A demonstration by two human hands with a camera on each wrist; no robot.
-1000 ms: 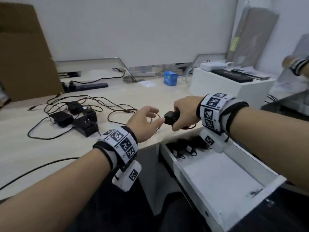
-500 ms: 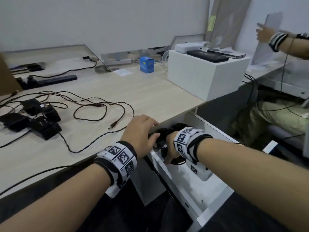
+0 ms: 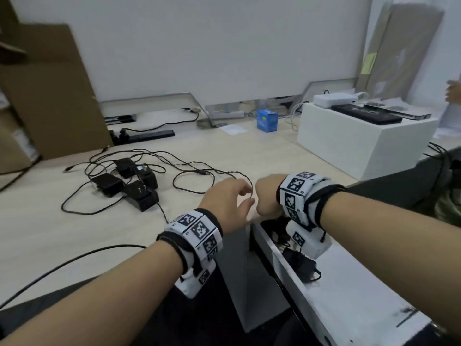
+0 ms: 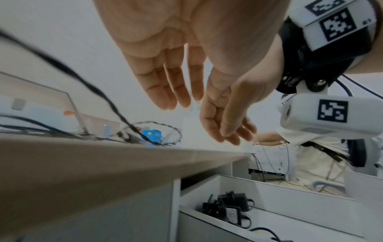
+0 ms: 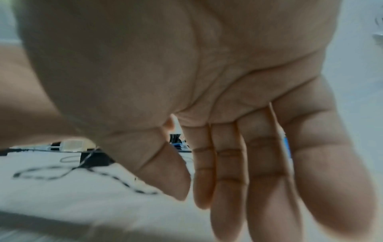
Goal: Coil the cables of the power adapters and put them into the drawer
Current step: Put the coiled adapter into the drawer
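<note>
Several black power adapters (image 3: 139, 193) lie in a heap on the wooden desk, their thin cables (image 3: 194, 171) tangled loosely around them. The white drawer (image 3: 349, 285) stands pulled out under the desk edge at lower right. Coiled adapters (image 3: 298, 262) lie at its back end, also seen in the left wrist view as coiled adapters (image 4: 232, 211). My left hand (image 3: 245, 196) hovers over the desk edge, fingers relaxed and holding nothing (image 4: 172, 91). My right hand (image 3: 265, 196) is just beside it, palm open and fingers straight (image 5: 228, 180). One cable loop ends close to both hands.
A white box (image 3: 361, 146) with devices on top stands at the right of the desk. Behind are a small blue box (image 3: 267, 120), a black power strip (image 3: 147, 136) and cardboard sheets (image 3: 50, 108). A separate black cable (image 3: 74, 258) crosses the front left. Another person's hand (image 3: 452, 92) shows far right.
My right hand carried a coiled adapter down into the drawer and let it go. Both hands have since risen back above the desk edge, and they hold nothing.
</note>
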